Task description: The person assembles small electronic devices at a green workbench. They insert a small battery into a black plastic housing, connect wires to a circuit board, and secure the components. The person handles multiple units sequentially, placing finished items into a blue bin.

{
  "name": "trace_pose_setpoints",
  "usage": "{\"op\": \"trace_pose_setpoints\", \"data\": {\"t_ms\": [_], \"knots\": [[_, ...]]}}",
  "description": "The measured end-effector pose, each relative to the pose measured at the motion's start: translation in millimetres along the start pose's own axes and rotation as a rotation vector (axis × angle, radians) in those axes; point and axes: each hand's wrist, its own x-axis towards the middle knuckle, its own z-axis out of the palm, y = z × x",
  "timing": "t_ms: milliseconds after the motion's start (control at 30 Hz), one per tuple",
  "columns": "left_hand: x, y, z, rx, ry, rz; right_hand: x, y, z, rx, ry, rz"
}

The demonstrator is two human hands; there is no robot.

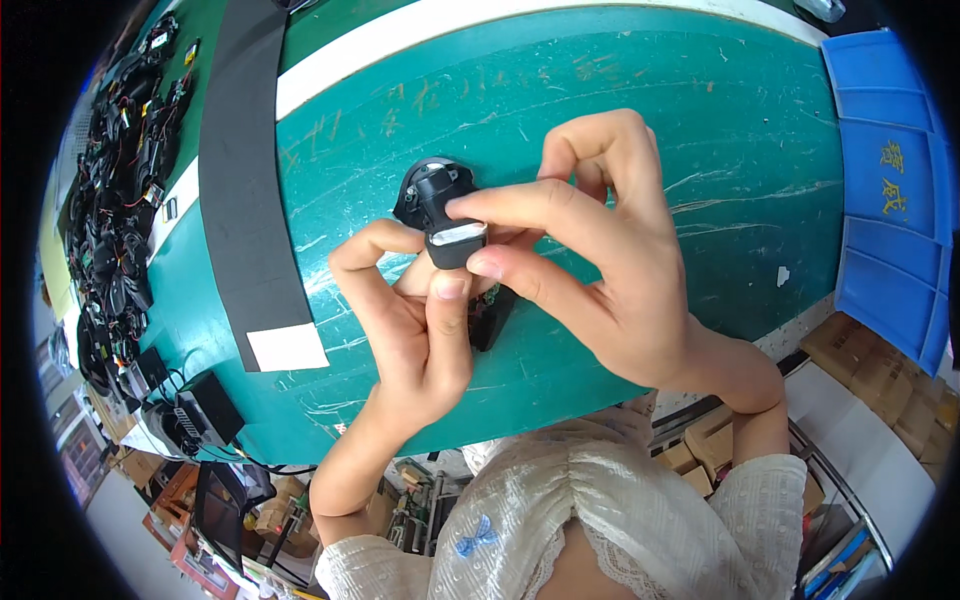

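A green desk [740,150] is the largest thing, and its surface shows many pale scratches. At its right end there is a blue bin [888,190]. A long black strip [250,200] lies on the left part of the desk, and beyond it lies a heap of black wired parts [112,220]. The right hand [630,265] and the left hand [405,335] meet near the middle, above the desk. A black box [213,405] stands at the left near edge, close to some cables. A white card [288,348] covers the near end of the strip. Just behind the hands is a black rounded part [430,188]; I cannot tell whether it is joined to the black block [455,250], which has a whitish face. Both hands have their fingers clamped on this block, the thumbs at its near side. A small white scrap [783,276] lies on the right.
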Motion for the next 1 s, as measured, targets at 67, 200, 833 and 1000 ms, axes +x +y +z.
{"op": "trace_pose_setpoints", "data": {"t_ms": [67,200,833,1000], "knots": [[-1,1,-7,0.046,-0.046,0.011,2,2,0,0.009,0.008,-0.041],[5,3,-6,0.079,-0.040,0.075,6,3,1,0.120,0.012,-0.085],[17,18,-29,0.483,0.024,0.241,6,2,1,0.095,-0.048,-0.112],[18,20,-26,0.488,0.001,0.269,6,5,2,0.058,-0.002,-0.215]]}}
